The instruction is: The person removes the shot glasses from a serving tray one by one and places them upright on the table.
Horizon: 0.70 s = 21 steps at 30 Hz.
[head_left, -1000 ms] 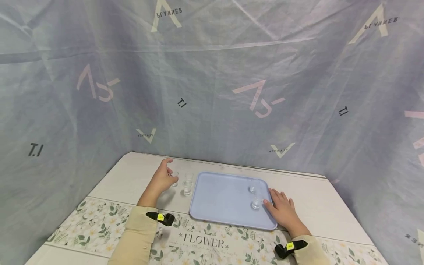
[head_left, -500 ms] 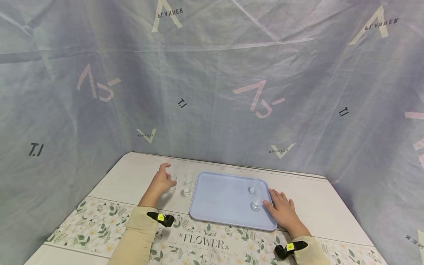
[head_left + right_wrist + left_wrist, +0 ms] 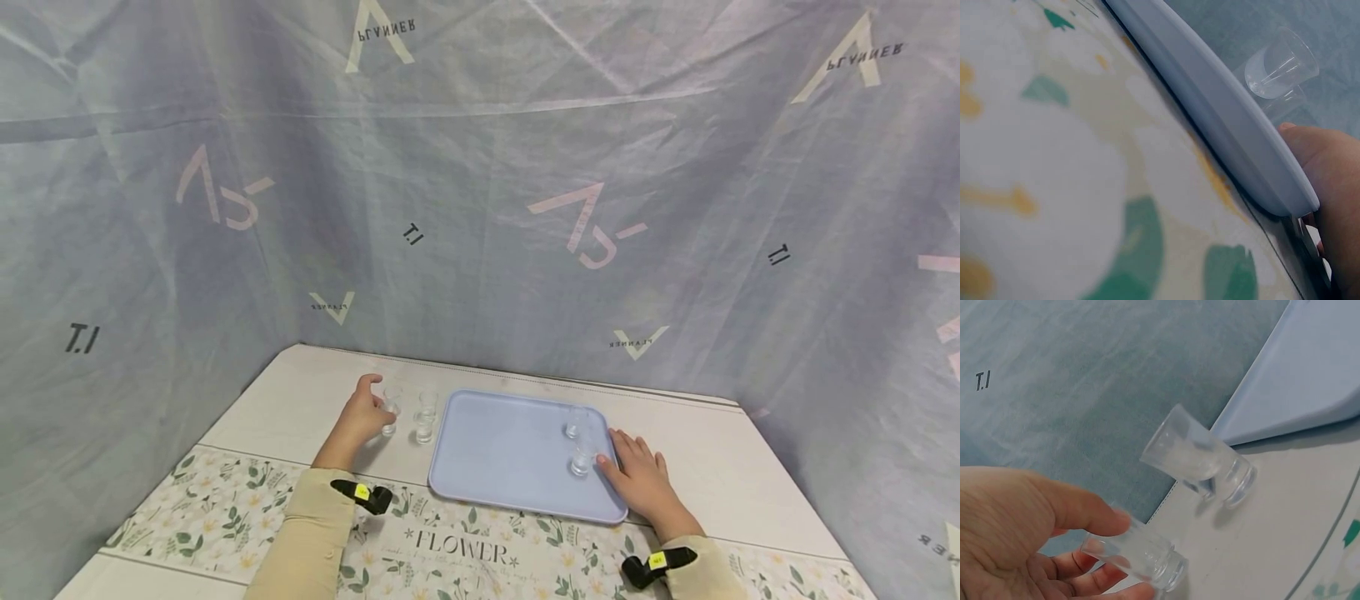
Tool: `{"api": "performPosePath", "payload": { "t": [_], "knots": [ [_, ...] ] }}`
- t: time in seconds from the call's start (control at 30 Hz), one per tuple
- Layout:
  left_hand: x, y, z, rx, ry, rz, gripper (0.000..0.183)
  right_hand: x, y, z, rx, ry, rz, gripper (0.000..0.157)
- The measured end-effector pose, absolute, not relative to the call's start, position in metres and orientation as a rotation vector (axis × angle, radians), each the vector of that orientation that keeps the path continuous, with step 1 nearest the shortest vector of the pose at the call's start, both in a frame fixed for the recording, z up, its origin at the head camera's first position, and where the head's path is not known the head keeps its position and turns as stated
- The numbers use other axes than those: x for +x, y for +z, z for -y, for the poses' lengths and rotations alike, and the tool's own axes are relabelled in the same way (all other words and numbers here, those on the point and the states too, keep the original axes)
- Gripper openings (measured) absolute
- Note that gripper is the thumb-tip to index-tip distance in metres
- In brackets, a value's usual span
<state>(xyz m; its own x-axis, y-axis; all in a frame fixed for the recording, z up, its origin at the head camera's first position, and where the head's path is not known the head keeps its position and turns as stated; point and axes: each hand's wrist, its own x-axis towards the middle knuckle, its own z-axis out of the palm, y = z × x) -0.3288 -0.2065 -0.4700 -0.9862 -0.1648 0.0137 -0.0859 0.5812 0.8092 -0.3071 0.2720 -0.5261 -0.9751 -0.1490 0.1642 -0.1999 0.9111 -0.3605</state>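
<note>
With thumb and fingers, my left hand (image 3: pixel 358 418) holds a small clear shot glass (image 3: pixel 1159 562), upright and low over the table, left of the tray. Two more clear shot glasses stand between it and the tray, a nearer one (image 3: pixel 424 430) and a farther one (image 3: pixel 427 403). On the right side of the light blue tray (image 3: pixel 502 450) are two others, a front glass (image 3: pixel 580 463) and a back glass (image 3: pixel 573 428). My right hand (image 3: pixel 643 477) rests at the tray's right edge, thumb at the rim, fingers extended outside it.
The white table (image 3: pixel 720 467) carries a floral band (image 3: pixel 457 546) with the word FLOWER along the front. A grey-blue printed curtain (image 3: pixel 480 250) hangs behind the table and on both sides.
My left hand has moved slightly down and toward me with the shot glass. My right hand, the tray and the other glasses have stayed in place.
</note>
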Motion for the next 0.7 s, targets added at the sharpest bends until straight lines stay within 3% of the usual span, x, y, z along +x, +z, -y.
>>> {"api": "performPosePath", "payload": {
  "t": [0.5,0.7],
  "knots": [
    [-0.3334,-0.4763,0.2081,0.222,-1.399,2.714,0.081,-0.308,-0.5265,-0.2731,0.277,0.569,2.94,0.076],
    [-0.3337,-0.4774,0.2103,0.204,-1.45,2.707,0.09,-0.3075,-0.5257,-0.2719,0.279,0.578,2.937,0.076]
  ]
}}
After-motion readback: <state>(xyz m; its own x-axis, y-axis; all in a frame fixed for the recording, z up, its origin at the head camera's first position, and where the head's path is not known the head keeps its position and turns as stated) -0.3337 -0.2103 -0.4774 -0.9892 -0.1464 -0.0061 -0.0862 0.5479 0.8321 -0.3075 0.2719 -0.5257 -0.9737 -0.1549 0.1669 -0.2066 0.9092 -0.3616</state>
